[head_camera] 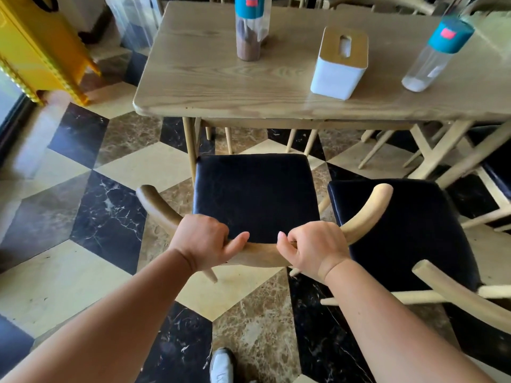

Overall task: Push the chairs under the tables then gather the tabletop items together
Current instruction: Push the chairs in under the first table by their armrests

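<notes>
The chair (255, 194) with the black seat stood on the checkered floor (83, 205), just short of the counter's (221, 87) near edge, its seat not yet under it. Your left hand (203, 241) and right hand (312, 248) were both closed around its curved wooden backrest (262, 252), side by side near the middle. A second chair (401, 233) stood just beside it. On the counter, a tissue box (338, 64) sat between two teal-capped bottles, one (250, 29) toward the far left corner, one (434, 56) toward the right.
</notes>
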